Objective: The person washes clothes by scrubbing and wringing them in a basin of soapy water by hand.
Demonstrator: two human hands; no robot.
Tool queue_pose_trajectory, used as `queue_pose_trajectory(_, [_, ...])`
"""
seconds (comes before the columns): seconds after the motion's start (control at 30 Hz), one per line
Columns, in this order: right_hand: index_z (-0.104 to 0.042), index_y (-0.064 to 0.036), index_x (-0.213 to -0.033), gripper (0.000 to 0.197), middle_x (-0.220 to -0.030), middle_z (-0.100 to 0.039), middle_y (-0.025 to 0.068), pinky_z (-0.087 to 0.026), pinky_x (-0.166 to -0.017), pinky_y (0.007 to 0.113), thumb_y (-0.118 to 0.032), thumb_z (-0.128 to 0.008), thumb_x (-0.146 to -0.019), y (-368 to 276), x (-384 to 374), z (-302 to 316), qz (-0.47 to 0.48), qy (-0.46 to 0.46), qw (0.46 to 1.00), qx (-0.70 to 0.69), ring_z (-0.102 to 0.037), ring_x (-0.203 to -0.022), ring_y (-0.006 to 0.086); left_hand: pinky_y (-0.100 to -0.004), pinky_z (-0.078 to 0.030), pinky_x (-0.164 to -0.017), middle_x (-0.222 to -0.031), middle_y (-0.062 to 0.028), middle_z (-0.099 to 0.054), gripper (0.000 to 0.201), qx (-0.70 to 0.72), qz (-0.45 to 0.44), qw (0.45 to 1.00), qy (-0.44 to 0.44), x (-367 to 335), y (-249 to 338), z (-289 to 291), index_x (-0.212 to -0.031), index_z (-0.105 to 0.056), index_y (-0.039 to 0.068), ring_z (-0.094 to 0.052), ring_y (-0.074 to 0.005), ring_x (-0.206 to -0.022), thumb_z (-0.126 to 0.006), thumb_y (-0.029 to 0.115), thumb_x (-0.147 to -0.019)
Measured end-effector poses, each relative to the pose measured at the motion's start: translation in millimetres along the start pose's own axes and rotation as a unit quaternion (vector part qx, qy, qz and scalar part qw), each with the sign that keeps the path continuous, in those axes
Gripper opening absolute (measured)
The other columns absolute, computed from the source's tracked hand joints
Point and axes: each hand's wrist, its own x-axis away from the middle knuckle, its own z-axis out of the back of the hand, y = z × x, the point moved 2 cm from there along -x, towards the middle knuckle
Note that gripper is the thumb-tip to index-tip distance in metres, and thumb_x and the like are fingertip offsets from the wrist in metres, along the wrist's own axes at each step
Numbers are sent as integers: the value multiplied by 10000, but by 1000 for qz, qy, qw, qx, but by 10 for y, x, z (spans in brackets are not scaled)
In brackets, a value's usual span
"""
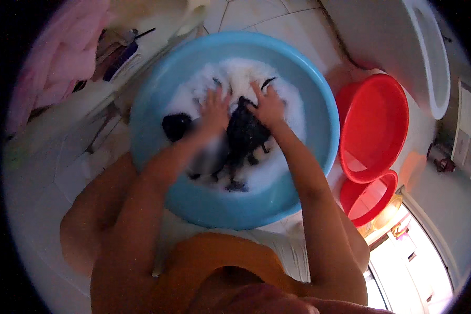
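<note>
A wide light-blue basin [319, 115] holds white suds [293, 110] and dark wet cloth [246, 128]. Over the suds, left of the main dark bunch, is my left hand [214, 111] with its fingers stretched out. My right hand [269, 107] lies at the upper right edge of that bunch, fingers spread and thumb against the dark cloth. Neither hand grips anything that I can see. More dark cloth [177, 126] pokes out of the foam left of my left wrist. Foam hides how far the cloth reaches below the surface.
Right of the basin stand a larger red tub [377, 128] and a smaller red tub [369, 199]. A white tub-like rim [429, 57] rises at the upper right. Pink cloth [63, 63] hangs at the upper left. Pale tiles [256, 13] cover the floor behind the basin.
</note>
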Motion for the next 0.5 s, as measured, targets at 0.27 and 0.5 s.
queue_pose_trajectory(0.27, [-434, -102, -1193, 575, -1086, -521, 138, -400, -823, 371, -508, -459, -787, 72, -134, -652, -98, -248, 941, -208, -493, -987, 292, -457, -350, -862, -1087, -152, -475, 348, 168, 73, 956, -229, -251, -163, -454, -1083, -498, 123, -464, -336, -984, -525, 186, -741])
queue_pose_trajectory(0.5, [-508, -62, -1023, 414, -985, -539, 69, -409, -794, 321, -422, -408, -844, 17, -61, -608, -32, -150, 244, -958, -502, -879, 206, -455, -422, -746, -946, -169, -540, 226, 311, -90, 946, 15, -148, 1352, 620, -941, -536, 61, -528, -357, -864, -504, 166, -744])
